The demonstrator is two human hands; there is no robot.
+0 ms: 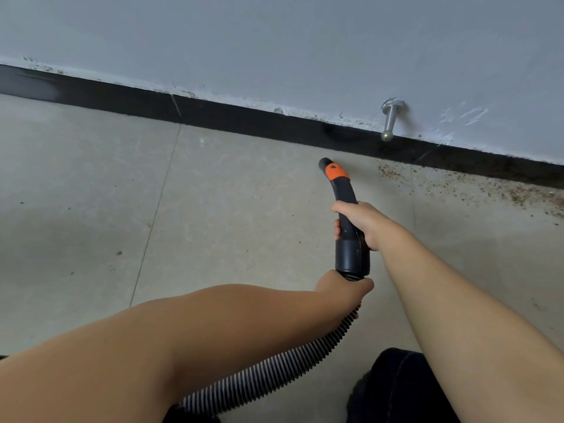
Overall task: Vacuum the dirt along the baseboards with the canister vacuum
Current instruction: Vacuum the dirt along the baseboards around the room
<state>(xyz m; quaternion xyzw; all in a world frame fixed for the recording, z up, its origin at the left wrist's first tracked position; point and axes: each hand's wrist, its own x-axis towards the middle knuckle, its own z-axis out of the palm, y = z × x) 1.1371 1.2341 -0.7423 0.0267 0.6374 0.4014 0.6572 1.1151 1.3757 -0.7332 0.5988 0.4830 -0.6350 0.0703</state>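
Tiled floor; right hand grips nozzle, dirt apparently beyond.

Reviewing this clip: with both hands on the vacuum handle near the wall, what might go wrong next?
1. The black curved handle's open tip with the orange collar sits left of the brown dirt scattered along the black baseboard; sweeping rightward, it may knock the metal door stop.
2. The left hand bends the ribbed grey hose at the cuff, so it may kink.
3. The right hand holds mid-handle, so the tip may wobble.
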